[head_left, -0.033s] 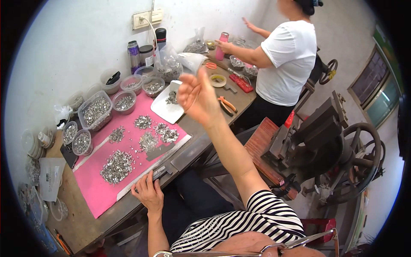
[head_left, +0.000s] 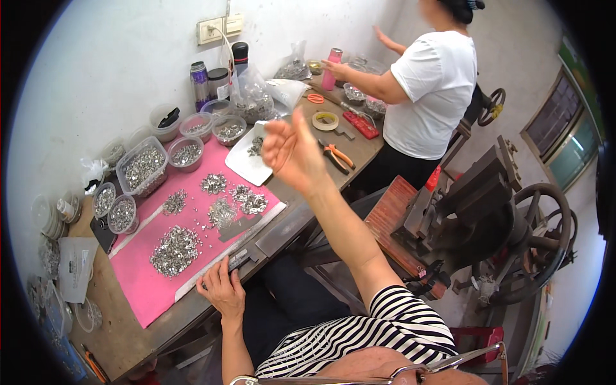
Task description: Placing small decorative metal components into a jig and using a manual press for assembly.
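Barely any change: co-worker's raised hand (head_left: pixel 385 38) shifts slightly right, right hand (head_left: pixel 296 157) nudges slightly, more of the orange-handled pliers (head_left: pixel 344 158) shows beyond it. Left hand (head_left: pixel 223 290) reads the same, as do the metal piles.

Right hand: in the air, nothing in it, fingers loosely curled, thumb spread well off them. Wide grip. Height over the bench (head_left: pixel 115 343) can't be judged from this one view.

Left hand: down at the near bench edge, fingers bent over it. Can't tell whether anything is pinched underneath.

Key relation: white scoop (head_left: pixel 251 172), with some metal bits inside, lies just left of the right hand in view, partly behind its fingers. Right is clearly the nearer hand to it; left is well apart. Scoop's long axis is hard to call with that side covered.

Left hand's neighbour is a narrow metal strip (head_left: pixel 239 259) just off the fingertips, long axis along the bench edge, lower left to upper right. Biggest metal pile (head_left: pixel 175 250) sits ahead and left of that hand, on the pink sheet (head_left: pixel 138 295). Left is nearer to both.
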Motion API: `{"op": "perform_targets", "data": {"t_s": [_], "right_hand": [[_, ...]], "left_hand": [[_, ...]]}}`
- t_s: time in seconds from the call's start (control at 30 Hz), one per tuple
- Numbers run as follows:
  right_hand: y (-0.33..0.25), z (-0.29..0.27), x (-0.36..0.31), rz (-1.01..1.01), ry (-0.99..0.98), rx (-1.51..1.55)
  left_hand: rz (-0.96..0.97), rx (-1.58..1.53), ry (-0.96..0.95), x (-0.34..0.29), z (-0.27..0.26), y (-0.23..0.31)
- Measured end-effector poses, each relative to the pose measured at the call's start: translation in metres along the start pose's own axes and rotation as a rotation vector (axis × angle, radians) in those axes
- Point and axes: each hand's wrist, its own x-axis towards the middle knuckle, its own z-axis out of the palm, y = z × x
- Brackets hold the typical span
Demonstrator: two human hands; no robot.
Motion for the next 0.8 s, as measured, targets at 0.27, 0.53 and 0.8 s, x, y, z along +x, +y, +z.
{"op": "perform_targets", "data": {"t_s": [0.27,0.53,0.8], "right_hand": [[0.055,-0.080,-0.062,-0.145,0.511,-0.566],[0.097,-0.134,-0.103,-0.393,0.824,-0.851],[0.103,-0.120,-0.099,-0.299,0.811,-0.984]], "left_hand": [[0.014,-0.025,-0.014,-0.005,0.009,-0.003],[0.099,0.025,0.040,-0.006,0.015,-0.017],[0.091,-0.004,0.003,-0.003,0.006,-0.015]]}}
